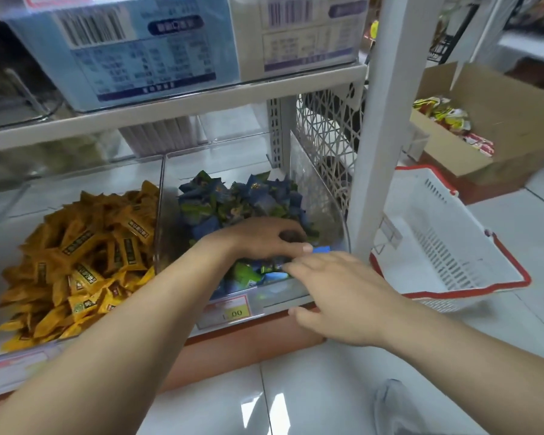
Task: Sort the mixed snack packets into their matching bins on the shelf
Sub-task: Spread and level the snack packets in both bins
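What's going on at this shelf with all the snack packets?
A person is working in the clear bin of blue and green packets on the lower shelf. The left hand is curled over the pile and seems to grip a blue packet. The right hand reaches over the front edge with straight fingers. The bin beside it holds yellow packets. A white basket sits on the floor to the right.

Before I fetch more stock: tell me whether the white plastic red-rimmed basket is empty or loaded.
Empty as far as shown: the white plastic red-rimmed basket shows only bare slotted walls and floor, no packets.
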